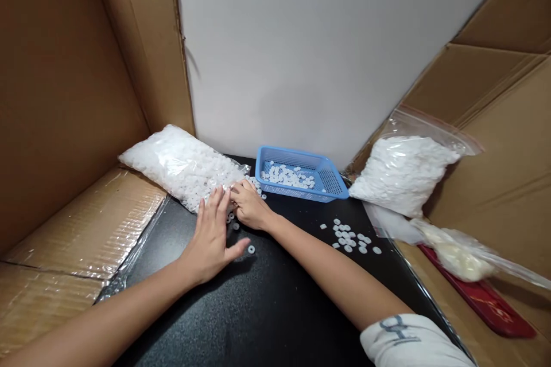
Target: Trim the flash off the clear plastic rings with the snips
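Note:
A clear plastic bag [185, 163] full of small white rings lies on its side at the left of the black tabletop. My left hand [210, 238] rests against the bag's near right end, its fingers stretched out and its thumb apart. Close beside it, my right hand [252, 206] is closed at the bag's end. Its fingertips are hidden, so what they grip cannot be made out. Loose white rings [236, 226] lie around and under both hands. One single ring [251, 249] sits by my left thumb.
Behind my right hand stands a blue perforated basket [301, 190] with many rings inside. More loose rings [346, 237] lie scattered on the black tabletop [275, 298]. At right are a zip bag [404, 175] of white pieces, a smaller bag [458, 255] and a red object [499, 309]. Cardboard [64, 229] borders the left.

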The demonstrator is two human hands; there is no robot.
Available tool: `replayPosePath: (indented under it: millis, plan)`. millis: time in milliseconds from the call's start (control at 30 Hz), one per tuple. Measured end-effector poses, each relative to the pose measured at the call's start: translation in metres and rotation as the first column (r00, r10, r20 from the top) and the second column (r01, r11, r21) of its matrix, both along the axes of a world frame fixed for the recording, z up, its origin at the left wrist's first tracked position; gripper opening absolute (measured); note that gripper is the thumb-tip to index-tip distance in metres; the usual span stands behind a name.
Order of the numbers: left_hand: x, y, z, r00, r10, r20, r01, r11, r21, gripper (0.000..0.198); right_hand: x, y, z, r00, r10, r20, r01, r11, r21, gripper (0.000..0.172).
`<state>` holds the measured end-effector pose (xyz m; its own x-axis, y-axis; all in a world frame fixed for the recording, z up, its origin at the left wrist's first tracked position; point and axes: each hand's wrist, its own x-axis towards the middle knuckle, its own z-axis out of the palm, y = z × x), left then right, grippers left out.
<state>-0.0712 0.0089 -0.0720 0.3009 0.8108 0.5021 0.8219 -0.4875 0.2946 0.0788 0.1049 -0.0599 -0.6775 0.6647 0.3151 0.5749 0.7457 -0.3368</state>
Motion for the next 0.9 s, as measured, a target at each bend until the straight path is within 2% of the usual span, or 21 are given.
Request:
replayPosePath:
  millis: [100, 233, 367, 467, 567, 633, 733, 767, 800, 833, 900]
  plan:
    - [0.008, -0.005, -0.005, 0.991, -0.092, -0.095, 0.090, 0.996, -0.024, 0.125, 0.021, -0.019, -0.002, 0.999, -0.008, -0.051, 0.006, 0.999, -0.048, 0.023]
    - [0.008, -0.002, -0.005, 0.989, -0.113, -0.090, 0.110, 0.993, -0.048, 0.133, 0.049, -0.047, -0.005, 0.986, -0.074, -0.147, 0.056, 0.991, -0.120, 0.031]
    - [0.013, -0.001, -0.009, 0.971, -0.144, -0.190, 0.138, 0.989, -0.045, 0.120, 0.069, -0.074, -0.007, 0.973, -0.073, -0.219, 0.036, 0.985, -0.171, 0.030]
    - [0.031, -0.002, -0.016, 0.954, -0.187, -0.234, 0.182, 0.982, -0.041, 0.107, 0.076, -0.088, -0.008, 0.955, -0.055, -0.293, -0.005, 0.980, -0.200, 0.027]
    - [0.051, 0.002, -0.020, 0.959, -0.188, -0.212, 0.178, 0.982, -0.065, 0.096, 0.081, -0.092, -0.008, 0.911, -0.123, -0.394, 0.025, 0.970, -0.243, 0.028]
    - [0.058, 0.004, -0.015, 0.967, -0.171, -0.189, 0.157, 0.984, -0.084, 0.086, 0.087, -0.089, -0.007, 0.860, -0.217, -0.462, 0.092, 0.956, -0.277, 0.032]
    - [0.052, -0.003, 0.003, 0.968, -0.191, -0.162, 0.175, 0.979, -0.105, 0.062, 0.102, -0.083, -0.007, 0.764, -0.362, -0.533, 0.219, 0.924, -0.314, 0.038]
    - [0.046, -0.009, 0.011, 0.955, -0.251, -0.159, 0.235, 0.965, -0.114, 0.057, 0.108, -0.080, -0.007, 0.737, -0.403, -0.543, 0.257, 0.910, -0.325, 0.039]
    - [0.040, -0.016, 0.019, 0.896, -0.417, -0.150, 0.393, 0.905, -0.165, 0.056, 0.115, -0.078, -0.007, 0.715, -0.438, -0.544, 0.292, 0.895, -0.337, 0.042]
    - [0.035, -0.024, 0.026, 0.819, -0.558, -0.137, 0.524, 0.823, -0.217, 0.059, 0.121, -0.075, -0.008, 0.700, -0.470, -0.538, 0.324, 0.880, -0.348, 0.044]
    - [0.027, -0.040, 0.035, 0.653, -0.742, -0.153, 0.671, 0.660, -0.338, 0.070, 0.134, -0.070, -0.009, 0.687, -0.522, -0.506, 0.382, 0.851, -0.360, 0.049]
